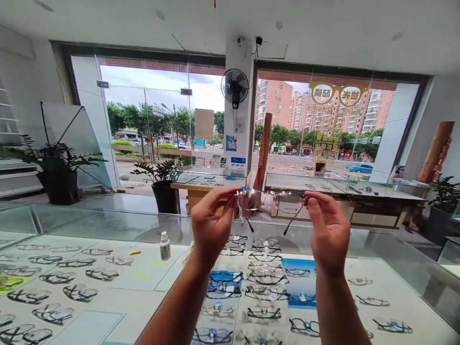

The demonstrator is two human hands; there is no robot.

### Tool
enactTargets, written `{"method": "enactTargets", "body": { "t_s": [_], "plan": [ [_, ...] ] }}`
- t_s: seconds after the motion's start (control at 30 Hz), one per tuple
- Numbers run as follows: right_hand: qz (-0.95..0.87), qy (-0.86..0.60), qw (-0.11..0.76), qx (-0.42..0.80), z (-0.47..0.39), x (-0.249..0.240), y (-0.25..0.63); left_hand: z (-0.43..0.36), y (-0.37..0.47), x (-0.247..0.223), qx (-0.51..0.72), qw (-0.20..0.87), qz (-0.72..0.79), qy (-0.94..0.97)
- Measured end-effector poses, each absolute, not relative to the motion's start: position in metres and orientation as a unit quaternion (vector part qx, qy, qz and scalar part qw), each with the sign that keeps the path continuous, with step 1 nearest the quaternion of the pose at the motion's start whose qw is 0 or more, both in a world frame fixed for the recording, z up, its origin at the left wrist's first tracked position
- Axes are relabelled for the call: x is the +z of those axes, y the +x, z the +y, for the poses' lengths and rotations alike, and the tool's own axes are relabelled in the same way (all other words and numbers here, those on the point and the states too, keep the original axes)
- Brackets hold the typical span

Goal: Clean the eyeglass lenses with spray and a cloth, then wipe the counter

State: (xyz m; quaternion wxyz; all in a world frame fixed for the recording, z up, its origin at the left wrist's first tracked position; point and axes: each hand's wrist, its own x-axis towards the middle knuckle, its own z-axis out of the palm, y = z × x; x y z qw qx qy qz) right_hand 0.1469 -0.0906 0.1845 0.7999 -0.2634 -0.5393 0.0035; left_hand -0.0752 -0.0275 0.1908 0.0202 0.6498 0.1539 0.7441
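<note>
Head view: left hand (213, 220), right hand (329, 230) pinch glasses (264, 195) by outer edges, clear above display case (138, 306).

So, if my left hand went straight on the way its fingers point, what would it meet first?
The thin-rimmed eyeglasses it holds by one end; your left hand points rightward along them. Beyond, probably your right hand, though depth is unclear.

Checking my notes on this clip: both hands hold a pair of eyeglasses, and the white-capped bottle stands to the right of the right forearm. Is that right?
Not quite: in the head view, the left hand and right hand do hold the eyeglasses, but the white-capped bottle stands to the left of the left forearm.
</note>
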Motion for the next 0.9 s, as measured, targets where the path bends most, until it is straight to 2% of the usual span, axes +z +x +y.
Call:
{"method": "enactTargets", "body": {
  "t_s": [0.5,0.9],
  "plan": [
    [-0.535,-0.324,0.779,-0.037,-0.085,0.180,0.142,-0.022,-0.063,0.176,0.757,-0.007,0.185,0.626],
    [-0.529,-0.318,0.786,-0.034,-0.088,0.180,0.141,-0.023,-0.059,0.176,0.763,0.031,0.186,0.618]
  ]
}}
